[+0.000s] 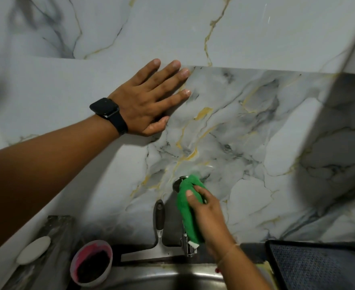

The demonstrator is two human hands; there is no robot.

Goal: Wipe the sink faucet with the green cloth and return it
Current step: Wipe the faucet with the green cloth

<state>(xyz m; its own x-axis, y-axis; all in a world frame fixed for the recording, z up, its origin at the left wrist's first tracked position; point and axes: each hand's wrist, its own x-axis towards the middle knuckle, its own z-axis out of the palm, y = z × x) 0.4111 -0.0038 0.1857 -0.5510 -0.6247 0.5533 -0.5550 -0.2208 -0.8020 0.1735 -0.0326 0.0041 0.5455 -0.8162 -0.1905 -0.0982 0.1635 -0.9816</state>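
The green cloth (188,206) is wrapped over the wall-mounted chrome faucet (188,246), covering it from the round wall flange (177,183) down toward the spout. My right hand (208,214) grips the cloth around the faucet body, thumb on top. Only the spout tip and the flange edge show; the faucet's middle is hidden under the cloth. My left hand (149,101), with a black watch on the wrist, lies flat on the marble wall tile above and to the left, fingers spread, holding nothing.
The steel sink (168,277) sits below the faucet. A squeegee with a dark handle (159,216) leans against the wall left of the faucet. A pink tub (92,262) and a white soap bar (34,249) stand at left. A dark mat (318,266) lies at right.
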